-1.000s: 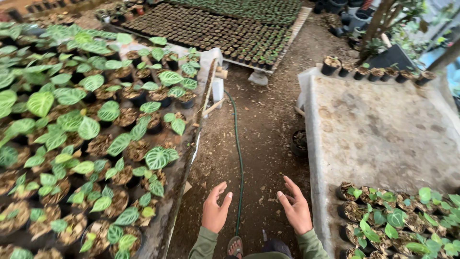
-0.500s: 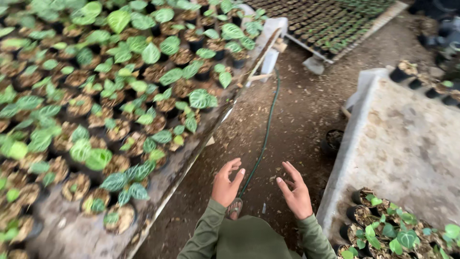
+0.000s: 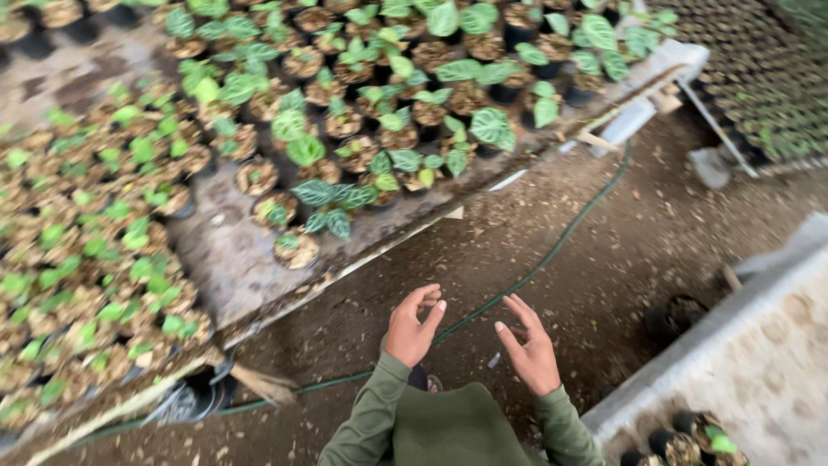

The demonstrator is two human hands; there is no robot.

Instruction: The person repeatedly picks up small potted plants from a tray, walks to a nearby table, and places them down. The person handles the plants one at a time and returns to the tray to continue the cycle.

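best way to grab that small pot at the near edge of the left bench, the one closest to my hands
Take the small pot by its round rim and wall, not the leaves. Come in from the aisle side with the left hand, which is nearest. It stands upright at the bench edge, a little apart from the other pots, so fingers probably fit around it. Both hands are empty; the right hand could steady the base.

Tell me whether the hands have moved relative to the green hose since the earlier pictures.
Cannot tell for sure: the camera swung left. Against the hose, the left hand and right hand keep straddling it, empty and open, as before; no clear move.
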